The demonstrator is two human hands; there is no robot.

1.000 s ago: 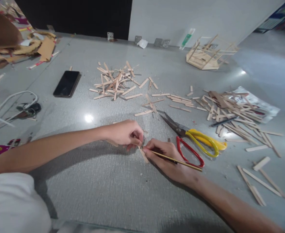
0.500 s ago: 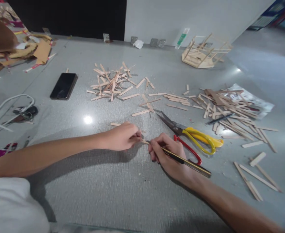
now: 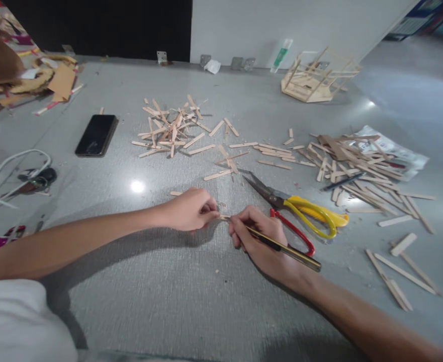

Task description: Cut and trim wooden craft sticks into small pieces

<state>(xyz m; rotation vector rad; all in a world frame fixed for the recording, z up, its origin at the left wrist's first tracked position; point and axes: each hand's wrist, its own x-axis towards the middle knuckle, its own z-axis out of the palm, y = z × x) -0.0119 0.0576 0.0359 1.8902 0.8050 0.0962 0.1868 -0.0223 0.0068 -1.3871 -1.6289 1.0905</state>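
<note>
My left hand (image 3: 196,210) is closed in a pinch on a small wooden stick (image 3: 224,217), whose short end sticks out toward the right. My right hand (image 3: 258,231) grips a black-and-gold striped pencil (image 3: 296,255) like a writing tool, with its tip at the stick's end. The fingers hide most of the stick. Just beyond my right hand lie scissors (image 3: 277,201) with one yellow and one red handle, blades pointing away to the left. Another stick piece (image 3: 176,193) rests behind my left wrist.
Wooden sticks lie in a central pile (image 3: 174,128) and a right-hand heap (image 3: 357,166) with a dark pen (image 3: 344,181) and plastic wrapper (image 3: 413,161). A stick frame (image 3: 307,90) stands at the back. A phone (image 3: 96,134), white cable (image 3: 36,152) and cardboard (image 3: 62,81) are left.
Both hands stay close together, with my left hand raised very slightly. The pencil's rear end has shifted a little left and up. The view has moved slightly.
</note>
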